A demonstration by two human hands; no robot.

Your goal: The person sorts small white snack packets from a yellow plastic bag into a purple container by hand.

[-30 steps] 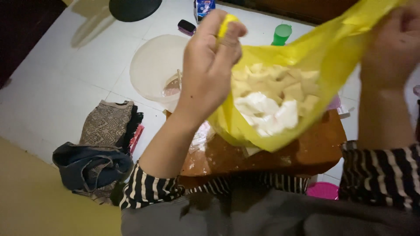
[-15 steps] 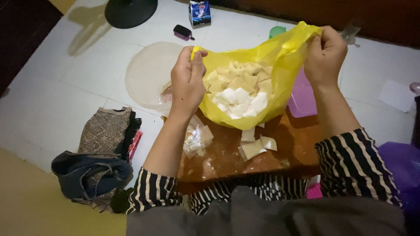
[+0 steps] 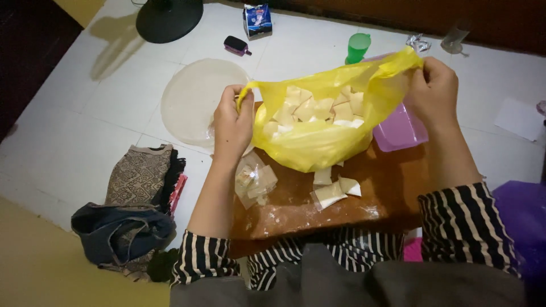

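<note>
From the head view I see my left hand (image 3: 232,126) pinched shut on the left edge of a yellow plastic bag (image 3: 318,145), fingers curled tight round the gathered rim, and my right hand (image 3: 435,91) closed on the bag's right edge, so the mouth is stretched wide between them. The bag sits over the far part of a small brown wooden board (image 3: 387,187), its belly resting on or just above the wood; I cannot tell which. Inside the bag lie pale square dough wrappers (image 3: 310,108), heaped loosely. On the board, just below the bag, a few folded wrappers (image 3: 333,190) lie flat, and left of them, near my left wrist, is a small clear plastic packet (image 3: 254,181). A pink plastic container (image 3: 401,131) sits at the board's far right corner, partly behind the bag. Left of the board, on the white tiled floor (image 3: 68,142), stands a round translucent lid (image 3: 196,99), and nearer me a pile of folded clothes (image 3: 133,219). Beyond the board stand a green cup (image 3: 358,46) and a black fan base (image 3: 169,20).
</note>
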